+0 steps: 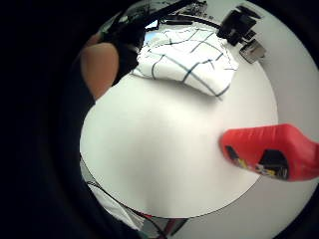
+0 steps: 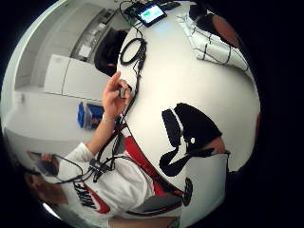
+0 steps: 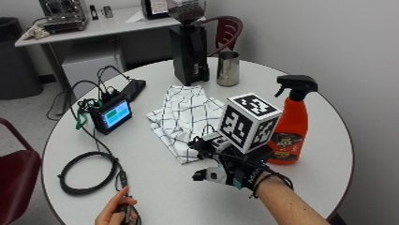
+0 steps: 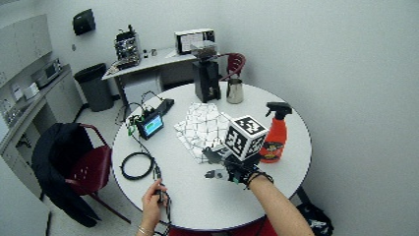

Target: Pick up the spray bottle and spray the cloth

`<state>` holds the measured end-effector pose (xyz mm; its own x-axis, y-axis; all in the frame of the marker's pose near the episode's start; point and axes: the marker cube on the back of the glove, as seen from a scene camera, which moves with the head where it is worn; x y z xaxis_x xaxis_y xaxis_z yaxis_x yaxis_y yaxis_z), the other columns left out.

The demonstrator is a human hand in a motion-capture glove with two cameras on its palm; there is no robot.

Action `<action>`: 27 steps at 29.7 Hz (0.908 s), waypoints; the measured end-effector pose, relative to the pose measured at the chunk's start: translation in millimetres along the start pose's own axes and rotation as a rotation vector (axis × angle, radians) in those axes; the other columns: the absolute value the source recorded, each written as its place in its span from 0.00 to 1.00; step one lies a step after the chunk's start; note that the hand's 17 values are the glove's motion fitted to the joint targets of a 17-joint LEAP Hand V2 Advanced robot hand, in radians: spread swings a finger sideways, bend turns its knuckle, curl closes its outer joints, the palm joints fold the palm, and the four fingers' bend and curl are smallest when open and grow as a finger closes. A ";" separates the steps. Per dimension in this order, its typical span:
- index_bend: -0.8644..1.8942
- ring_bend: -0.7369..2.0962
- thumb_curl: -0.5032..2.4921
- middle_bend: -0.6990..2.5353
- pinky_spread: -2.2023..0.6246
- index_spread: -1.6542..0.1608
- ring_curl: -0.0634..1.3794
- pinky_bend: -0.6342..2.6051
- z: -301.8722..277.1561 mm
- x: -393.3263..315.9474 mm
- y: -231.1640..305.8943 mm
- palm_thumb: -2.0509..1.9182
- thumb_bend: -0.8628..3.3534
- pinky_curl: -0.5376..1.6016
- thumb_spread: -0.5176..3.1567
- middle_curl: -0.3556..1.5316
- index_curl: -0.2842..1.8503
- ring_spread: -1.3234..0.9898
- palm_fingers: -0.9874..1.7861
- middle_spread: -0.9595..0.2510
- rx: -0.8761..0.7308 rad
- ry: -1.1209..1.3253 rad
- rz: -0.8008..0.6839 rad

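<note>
Reach step: gloved right hand over table, fingers relaxed, holding nothing. Spray bottle upright just beside it; cloth near. Next: swing across, wrap bottle neck.

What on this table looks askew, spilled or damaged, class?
Nothing looks spilled or damaged. The spray bottle stands upright on the table, untouched, beside the gloved right hand. The only untidy thing is the checked cloth, which lies rumpled and loosely folded rather than flat.
</note>
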<state>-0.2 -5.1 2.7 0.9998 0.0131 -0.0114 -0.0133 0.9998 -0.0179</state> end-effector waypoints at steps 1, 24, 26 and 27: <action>0.37 0.36 0.24 0.30 0.86 0.72 0.20 0.30 0.6 -0.3 -0.1 0.67 0.27 0.36 0.42 0.32 0.25 0.58 0.59 0.75 -0.001 0.001 0.000; 0.36 0.36 0.26 0.28 0.86 0.71 0.24 0.30 -41.2 -3.0 33.6 0.68 0.24 0.39 0.45 0.36 0.26 0.58 0.60 0.75 0.269 -0.170 -0.016; 0.36 0.36 0.26 0.28 0.86 0.72 0.24 0.30 -49.0 6.2 40.4 0.69 0.23 0.39 0.45 0.36 0.26 0.58 0.60 0.75 0.316 -0.200 -0.003; 0.36 0.36 0.26 0.28 0.85 0.72 0.24 0.30 -52.5 12.7 43.8 0.69 0.23 0.40 0.45 0.36 0.26 0.58 0.60 0.75 0.337 -0.213 0.006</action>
<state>11.3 38.0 -50.7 0.9802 -0.0131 0.1974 -0.0500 0.9491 0.3110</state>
